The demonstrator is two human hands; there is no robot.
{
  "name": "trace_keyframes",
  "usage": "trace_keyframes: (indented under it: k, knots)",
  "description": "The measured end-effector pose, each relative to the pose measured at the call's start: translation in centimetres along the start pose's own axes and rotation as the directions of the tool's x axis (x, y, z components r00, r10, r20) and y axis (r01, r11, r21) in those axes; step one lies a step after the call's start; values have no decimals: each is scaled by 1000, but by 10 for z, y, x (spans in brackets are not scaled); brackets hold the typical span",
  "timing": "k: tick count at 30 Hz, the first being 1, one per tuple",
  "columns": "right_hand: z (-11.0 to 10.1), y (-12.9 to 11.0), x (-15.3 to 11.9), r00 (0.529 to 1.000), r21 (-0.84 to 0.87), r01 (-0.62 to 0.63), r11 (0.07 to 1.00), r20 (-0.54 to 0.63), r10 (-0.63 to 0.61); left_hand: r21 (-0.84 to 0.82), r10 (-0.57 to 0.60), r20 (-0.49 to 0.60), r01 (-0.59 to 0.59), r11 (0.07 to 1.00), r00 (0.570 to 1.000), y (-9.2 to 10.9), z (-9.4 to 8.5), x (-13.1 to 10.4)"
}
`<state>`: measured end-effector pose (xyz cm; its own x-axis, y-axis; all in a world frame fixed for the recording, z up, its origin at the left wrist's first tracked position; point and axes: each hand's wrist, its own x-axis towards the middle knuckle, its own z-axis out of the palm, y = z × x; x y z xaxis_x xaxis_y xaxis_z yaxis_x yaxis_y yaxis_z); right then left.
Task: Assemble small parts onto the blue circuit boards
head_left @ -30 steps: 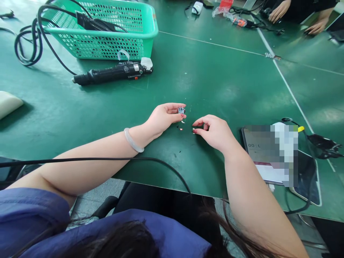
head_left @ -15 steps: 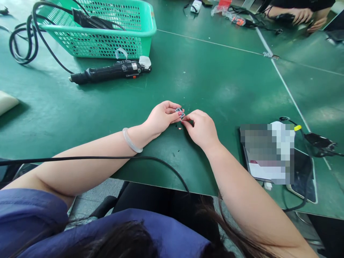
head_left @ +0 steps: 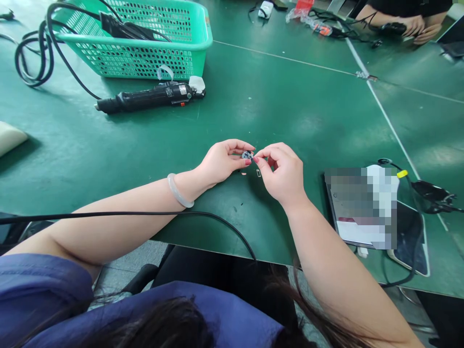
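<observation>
Between the thumb and fingers of my left hand (head_left: 226,159) is a small grey-and-black mechanical part (head_left: 247,155). My right hand (head_left: 282,169) is closed in a pinch at the right side of that part; whether its fingertips hold a separate tiny piece is too small to tell. Just below the fingers, a small rectangular metal frame (head_left: 258,173) lies on the green table (head_left: 224,116). A tiny copper-coloured piece (head_left: 244,174) rests to the left of the frame.
A black electric screwdriver (head_left: 150,98) lies before a green plastic basket (head_left: 134,50) with cables. One black cable (head_left: 203,212) crosses over my left forearm. On the right are a partly blurred tablet-like device (head_left: 340,232) and a phone (head_left: 411,237). Another person's hands (head_left: 422,28) work at the far right.
Both hands have shifted slightly right with the small part, and my right hand has turned at its side. The rectangular metal frame now shows on the table below the fingers.
</observation>
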<state>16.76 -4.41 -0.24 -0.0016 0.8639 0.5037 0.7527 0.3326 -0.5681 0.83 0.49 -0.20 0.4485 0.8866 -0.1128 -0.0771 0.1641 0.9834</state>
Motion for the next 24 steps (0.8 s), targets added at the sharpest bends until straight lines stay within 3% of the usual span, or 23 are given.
trace_keyframes:
  k: [14, 24]
  knots:
    - [1, 1, -3, 993, -43, 111, 993, 36, -110, 15, 9, 22, -9, 1000, 1000, 2, 1, -1]
    - [-4, 1, -2, 1000, -40, 2, 999, 26, -1, -21, 5, 9, -4, 1000, 1000, -1, 1, 0]
